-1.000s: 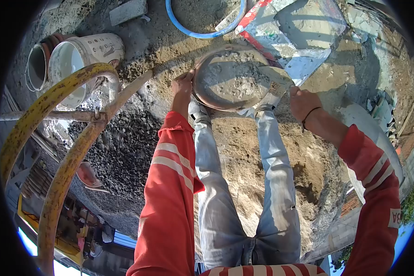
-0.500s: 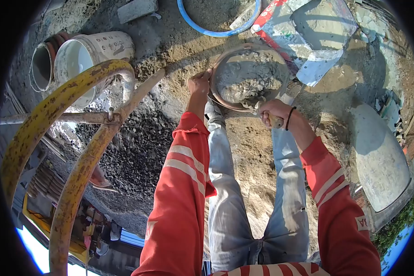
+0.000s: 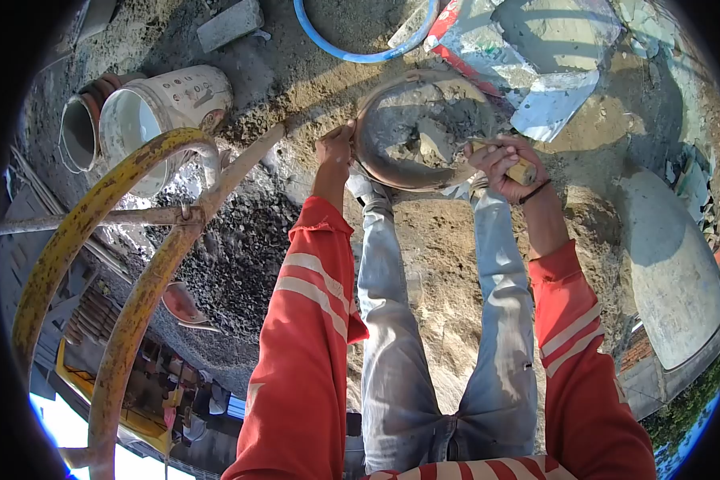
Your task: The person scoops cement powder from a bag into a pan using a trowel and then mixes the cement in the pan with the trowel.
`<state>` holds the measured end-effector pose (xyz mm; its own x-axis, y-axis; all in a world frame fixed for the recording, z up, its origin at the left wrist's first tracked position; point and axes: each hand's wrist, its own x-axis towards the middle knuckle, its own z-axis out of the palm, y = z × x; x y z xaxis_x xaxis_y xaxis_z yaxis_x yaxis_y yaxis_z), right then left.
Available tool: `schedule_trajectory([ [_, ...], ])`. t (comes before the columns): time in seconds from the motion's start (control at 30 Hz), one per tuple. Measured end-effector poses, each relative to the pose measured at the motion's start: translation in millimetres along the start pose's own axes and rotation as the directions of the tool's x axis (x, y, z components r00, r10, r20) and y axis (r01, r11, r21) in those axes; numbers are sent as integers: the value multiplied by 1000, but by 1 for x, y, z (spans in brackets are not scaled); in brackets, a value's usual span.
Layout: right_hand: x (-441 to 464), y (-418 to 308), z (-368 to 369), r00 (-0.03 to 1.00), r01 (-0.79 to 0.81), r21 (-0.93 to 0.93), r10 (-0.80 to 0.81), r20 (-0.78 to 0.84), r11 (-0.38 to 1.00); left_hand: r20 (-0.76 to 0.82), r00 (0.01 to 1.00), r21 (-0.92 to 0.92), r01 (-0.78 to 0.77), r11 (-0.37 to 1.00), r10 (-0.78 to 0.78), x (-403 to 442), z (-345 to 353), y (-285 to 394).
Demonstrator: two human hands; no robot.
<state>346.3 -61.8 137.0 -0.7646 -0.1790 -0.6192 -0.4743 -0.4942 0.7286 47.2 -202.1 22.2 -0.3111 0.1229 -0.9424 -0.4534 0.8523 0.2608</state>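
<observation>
A round basin point(image 3: 392, 178) of wet grey mortar point(image 3: 396, 112) stands on the ground just beyond my feet, tilted a little. My left hand point(image 3: 335, 147) pinches the left side of its rim. Wrapped round the wooden handle of a trowel point(image 3: 522, 171), my right hand point(image 3: 510, 164) is at the basin's right edge. The trowel's blade is down in the mortar near the middle, partly coated, so its outline is hard to make out.
On the left are a white bucket point(image 3: 188, 90) with pale liquid, another bucket point(image 3: 78, 132), a rusty yellow tubular frame point(image 3: 128, 340) and dark gravel point(image 3: 224, 280). A blue hoop point(image 3: 360, 56), a mortar-smeared torn sack point(image 3: 556, 104) and a grey curved panel point(image 3: 672, 272) lie farther out.
My right hand has moved up and right, turning the trowel so its blade now shows inside the basin. My left hand stays on the rim, and the basin appears more tilted.
</observation>
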Motion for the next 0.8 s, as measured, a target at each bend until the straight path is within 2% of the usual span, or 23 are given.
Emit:
schedule_trajectory([
  [0.07, -14, -5, 8, 997, 42, -81, -37, 61, 996, -26, 999, 15, 25, 1000, -25, 0, 1, 0],
  [0.1, -21, -6, 10, 997, 47, -87, -42, 60, 995, -20, 1000, 11, 22, 1000, -22, 1, 2, -1],
  [0.17, -37, -5, 13, 995, 96, -210, -85, 60, 973, -8, 1000, 0, 9, 1000, -9, 2, 2, -2],
  [0.2, -39, 7, 19, 994, 98, -376, -112, -16, 921, -8, 1000, 15, 14, 1000, -14, 2, 1, -1],
  [0.23, -42, 23, 22, 993, 102, -382, -117, -18, 919, -2, 1000, 9, 13, 1000, -13, 2, 2, -2],
  [0.27, -46, 42, 26, 947, 135, -625, -285, -146, 769, -12, 1000, 17, 2, 1000, -1, 2, 2, -3],
  [0.3, -49, 55, 26, 858, 99, -822, -466, -215, 561, -25, 1000, 25, -11, 1000, 12, 2, 2, -3],
  [0.33, -51, 62, 20, 840, -20, -965, -518, -158, 262, -38, 999, 24, -17, 1000, 17, 4, 2, -4],
  [0.37, -57, 72, 16, 840, -25, -966, -519, -160, 257, -38, 999, 17, -16, 1000, 16, 7, 1, -5],
  [0.4, -62, 94, 23, 775, -195, -980, -619, -127, -43, -28, 999, 6, -26, 1000, 26, 6, 1, -5],
  [0.43, -67, 110, 24, 714, -376, -871, -698, -56, -315, -17, 999, -4, -34, 999, 34, 6, 1, -7],
  [0.47, -73, 108, 12, 725, -409, -739, -683, 92, -534, -16, 999, -10, -30, 999, 30, 6, 1, -8],
  [0.5, -70, 108, 8, 725, -414, -734, -683, 92, -538, -30, 999, 17, -30, 999, 31, 5, 1, -6],
  [0.57, -62, 108, 0, 685, -598, -326, -678, 267, -732, -46, 998, 38, -28, 999, 29, 3, 1, -4],
  [0.6, -48, 102, -7, 686, -599, -321, -677, 266, -733, -69, 997, 38, -37, 999, 40, -1, 3, -2],
  [0.67, 7, 75, -24, 578, -795, -103, -798, 172, -598, -88, 995, 38, -46, 998, 49, -1, 4, -4],
  [0.73, 71, 33, -48, 561, -786, -202, -811, 166, -584, -48, 996, 9, -71, 997, 72, 4, 3, -7],
  [0.8, 109, 23, -37, 629, -719, -225, -753, 191, -658, -69, 994, 36, -77, 996, 79, 4, 5, -7],
])
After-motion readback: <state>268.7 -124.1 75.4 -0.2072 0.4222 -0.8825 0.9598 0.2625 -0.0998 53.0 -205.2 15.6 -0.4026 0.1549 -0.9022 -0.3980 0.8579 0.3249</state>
